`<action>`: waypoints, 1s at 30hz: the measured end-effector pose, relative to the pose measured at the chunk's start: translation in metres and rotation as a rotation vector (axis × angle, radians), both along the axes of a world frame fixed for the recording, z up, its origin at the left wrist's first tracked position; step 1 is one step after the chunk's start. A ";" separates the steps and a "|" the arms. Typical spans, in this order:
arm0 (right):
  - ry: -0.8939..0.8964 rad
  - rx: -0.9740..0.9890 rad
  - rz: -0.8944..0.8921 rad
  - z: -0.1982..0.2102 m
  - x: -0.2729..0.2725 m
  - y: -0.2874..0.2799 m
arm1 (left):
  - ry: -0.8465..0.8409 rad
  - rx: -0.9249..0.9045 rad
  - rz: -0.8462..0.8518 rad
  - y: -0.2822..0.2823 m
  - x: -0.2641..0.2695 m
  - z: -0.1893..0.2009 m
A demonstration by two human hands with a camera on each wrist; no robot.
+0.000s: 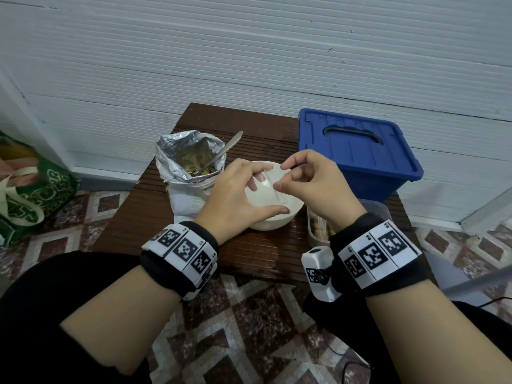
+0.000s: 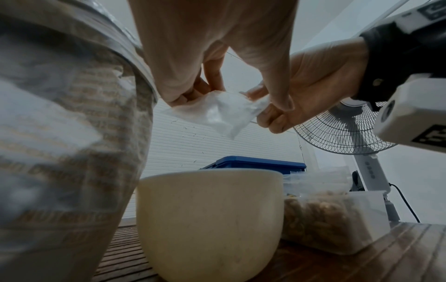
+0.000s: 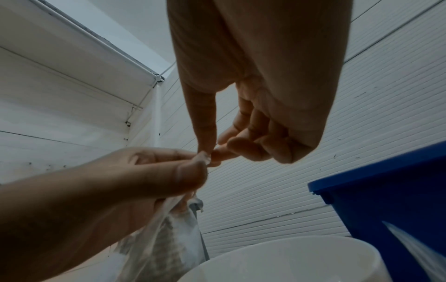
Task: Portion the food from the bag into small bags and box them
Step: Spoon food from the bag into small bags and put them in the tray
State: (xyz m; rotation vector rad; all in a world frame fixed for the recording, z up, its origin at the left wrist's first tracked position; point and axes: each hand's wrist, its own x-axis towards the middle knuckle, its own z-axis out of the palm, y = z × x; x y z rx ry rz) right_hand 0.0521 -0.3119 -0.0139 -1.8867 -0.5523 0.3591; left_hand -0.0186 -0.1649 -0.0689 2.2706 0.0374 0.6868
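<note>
- The left hand (image 1: 235, 189) and right hand (image 1: 310, 187) each pinch an edge of one small clear bag (image 2: 226, 116), held above the white bowl (image 1: 277, 217) in the counter's (image 1: 155, 214) middle.
- The opened foil food bag (image 1: 188, 162), a spoon (image 1: 224, 151) standing in it, sits toward the counter's left edge.
- A blue lidded box (image 1: 357, 151) fills the far right corner.
- A clear tub (image 2: 337, 219) of filled portions stands by the right edge, just beside the bowl.

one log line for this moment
step: opening small bag | left hand: pinches bag | right hand: pinches bag | over: bowl | spoon: in food bag
</note>
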 end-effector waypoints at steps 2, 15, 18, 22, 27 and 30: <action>-0.064 -0.019 -0.014 0.000 -0.001 0.001 | 0.012 0.023 0.017 0.000 0.000 -0.001; 0.215 0.056 -0.085 0.003 -0.001 0.002 | 0.012 -0.039 0.005 -0.001 0.000 -0.001; 0.234 0.078 -0.085 0.004 -0.001 0.002 | 0.017 -0.058 0.015 -0.001 0.000 -0.001; 0.218 0.080 -0.129 0.002 0.002 0.001 | 0.025 -0.120 0.006 -0.003 -0.001 0.001; 0.240 0.001 -0.081 0.000 0.004 0.001 | 0.054 -0.209 -0.027 -0.006 -0.005 0.008; 0.239 0.004 -0.088 -0.001 0.004 0.001 | 0.063 -0.229 -0.014 -0.007 -0.006 0.008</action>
